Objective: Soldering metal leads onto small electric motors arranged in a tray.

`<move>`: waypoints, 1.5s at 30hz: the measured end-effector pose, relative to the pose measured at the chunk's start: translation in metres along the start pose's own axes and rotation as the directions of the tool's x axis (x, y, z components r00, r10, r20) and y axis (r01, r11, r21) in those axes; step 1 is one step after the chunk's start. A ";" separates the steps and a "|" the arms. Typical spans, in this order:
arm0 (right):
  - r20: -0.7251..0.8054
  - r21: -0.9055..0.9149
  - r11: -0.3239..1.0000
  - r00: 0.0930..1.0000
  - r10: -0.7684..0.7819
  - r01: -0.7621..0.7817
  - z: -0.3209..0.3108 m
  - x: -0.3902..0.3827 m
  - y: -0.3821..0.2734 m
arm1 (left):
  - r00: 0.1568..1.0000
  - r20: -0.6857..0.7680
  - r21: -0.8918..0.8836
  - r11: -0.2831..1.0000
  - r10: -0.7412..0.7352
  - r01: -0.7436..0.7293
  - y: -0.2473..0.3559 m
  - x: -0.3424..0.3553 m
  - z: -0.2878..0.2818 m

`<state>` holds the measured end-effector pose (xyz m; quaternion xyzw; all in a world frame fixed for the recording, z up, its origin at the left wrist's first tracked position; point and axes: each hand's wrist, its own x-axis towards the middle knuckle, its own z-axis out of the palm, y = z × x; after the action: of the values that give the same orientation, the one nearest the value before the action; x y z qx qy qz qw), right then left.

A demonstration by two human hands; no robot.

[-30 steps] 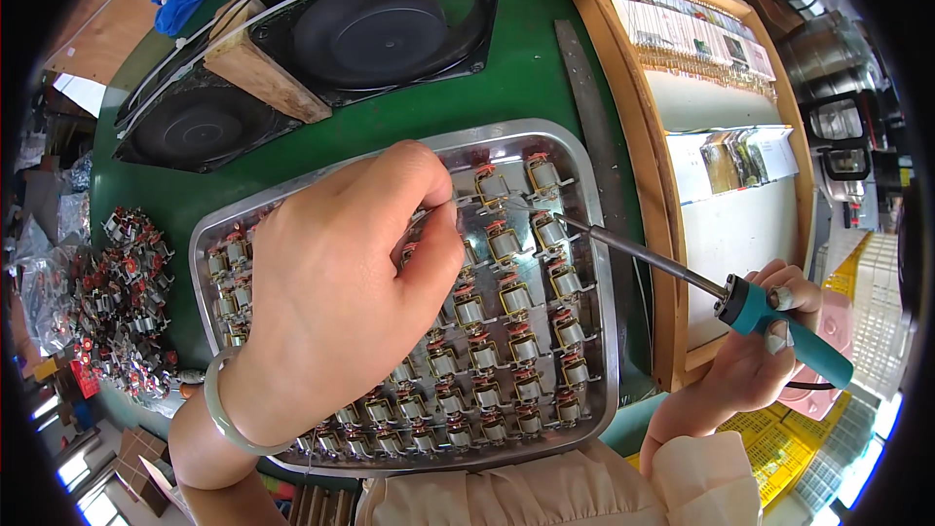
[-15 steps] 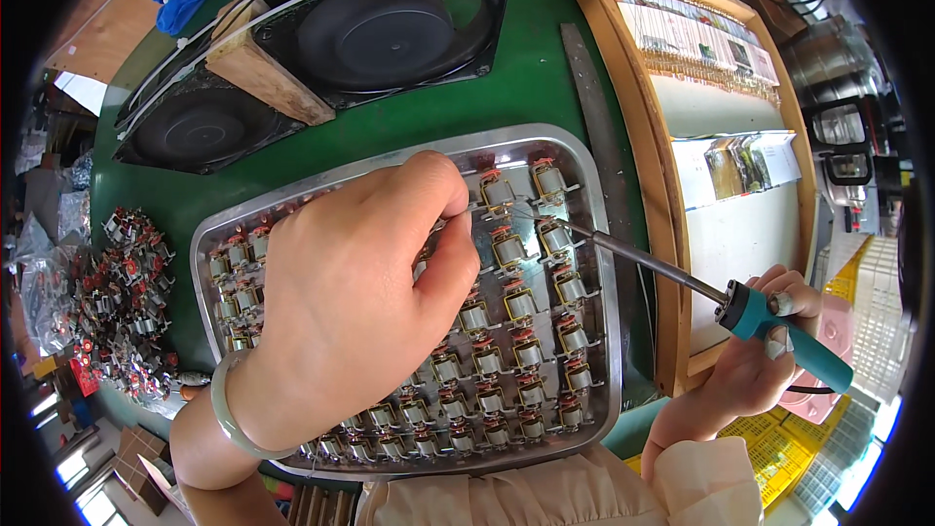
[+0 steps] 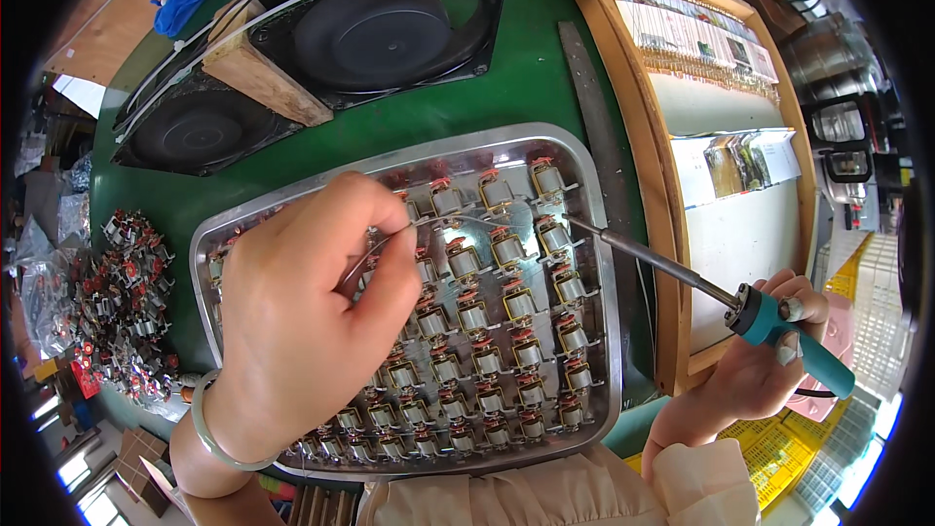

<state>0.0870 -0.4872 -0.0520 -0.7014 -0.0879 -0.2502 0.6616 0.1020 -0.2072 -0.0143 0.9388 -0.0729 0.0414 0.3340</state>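
Note:
My left hand (image 3: 302,307), with a pale bangle at the wrist, is closed in a pinch on a thin solder wire (image 3: 456,219). The wire reaches rightward over the tray. In my right hand (image 3: 755,370) is the teal handle of a soldering iron (image 3: 672,270), its tip at the upper right parts. Rows of small coil-like parts (image 3: 509,247), with silver bodies, yellowish frames and red ends, fill a shiny metal tray (image 3: 611,409). My left hand hides the tray's left-middle rows. Whether the iron's tip touches a part, I cannot tell.
Two black fans (image 3: 375,34) with a wood block (image 3: 268,83) stand behind the tray on the green table (image 3: 531,88). A heap of similar parts (image 3: 127,302) lies at the left. A wooden frame (image 3: 672,234) and a metal strip (image 3: 594,102) are at the right.
My left hand has moved left and slightly down, exposing more parts and the wire. The iron's tip has shifted slightly right, and my right hand keeps its grip.

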 end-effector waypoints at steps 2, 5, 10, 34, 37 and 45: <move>-0.001 -0.027 1.000 1.000 -0.001 0.001 0.002 0.001 -0.004 | 1.000 0.001 -0.003 1.000 -0.018 0.018 0.002 -0.002 -0.003; 0.009 -0.018 1.000 1.000 0.023 -0.023 0.005 -0.001 -0.008 | 0.998 0.021 0.027 0.998 -0.061 0.061 0.001 -0.004 -0.008; 0.096 -0.021 0.999 0.994 0.051 -0.049 0.016 -0.005 -0.009 | 0.998 0.017 0.048 0.997 -0.068 0.068 -0.001 -0.004 -0.007; 0.141 0.004 0.995 0.985 0.100 -0.102 0.019 -0.008 -0.010 | 0.997 0.033 0.000 0.998 -0.065 0.065 -0.006 -0.005 -0.010; 0.081 0.025 0.996 0.993 0.083 -0.085 0.020 -0.008 -0.011 | 0.996 0.043 0.069 0.995 -0.077 0.074 -0.008 -0.007 -0.014; 0.099 -0.042 0.996 0.992 0.079 -0.075 0.022 -0.010 -0.009 | 0.996 0.022 0.019 0.996 -0.082 0.082 -0.010 -0.009 -0.013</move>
<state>0.0797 -0.4633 -0.0484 -0.7284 -0.0892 -0.1907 0.6520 0.0940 -0.1906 -0.0113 0.9444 -0.0377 0.0174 0.3261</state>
